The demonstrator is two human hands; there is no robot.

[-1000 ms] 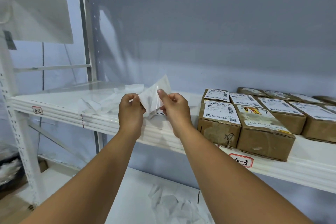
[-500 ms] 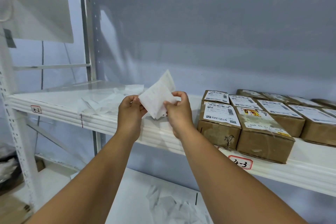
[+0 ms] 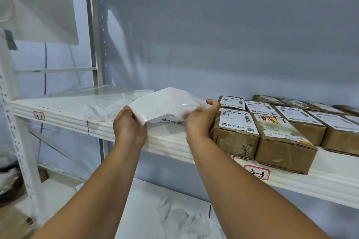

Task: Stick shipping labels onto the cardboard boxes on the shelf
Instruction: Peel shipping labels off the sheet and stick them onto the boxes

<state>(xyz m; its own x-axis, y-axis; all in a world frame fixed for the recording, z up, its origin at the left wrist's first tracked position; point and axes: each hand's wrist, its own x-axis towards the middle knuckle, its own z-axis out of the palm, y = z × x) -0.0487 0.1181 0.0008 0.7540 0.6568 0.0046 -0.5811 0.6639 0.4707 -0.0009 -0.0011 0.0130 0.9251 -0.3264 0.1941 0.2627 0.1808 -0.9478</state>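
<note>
Left hand [image 3: 130,126] and right hand [image 3: 202,122] hold one shipping label [image 3: 165,105] between them in the air, just above the front edge of a white metal shelf [image 3: 167,145]. The left hand's fingers are curled over the sheet's left edge and pinch it. The right hand pinches the right edge, though it is blurred. The sheet arches upward between the hands, glossy on top, with black print showing underneath near the right hand. Whether the label has parted from its backing cannot be told.

Brown cardboard boxes [image 3: 283,141] sit in rows on the shelf just right of the right hand, those in view already topped with white labels. Loose translucent sheets [image 3: 108,106] lie on the shelf behind the left hand.

The label looks thin, light and limp, likely sticky on one face. It is best held by its edges, kept taut so it cannot fold onto itself. The boxes look stiff enough to take firm pressing.
</note>
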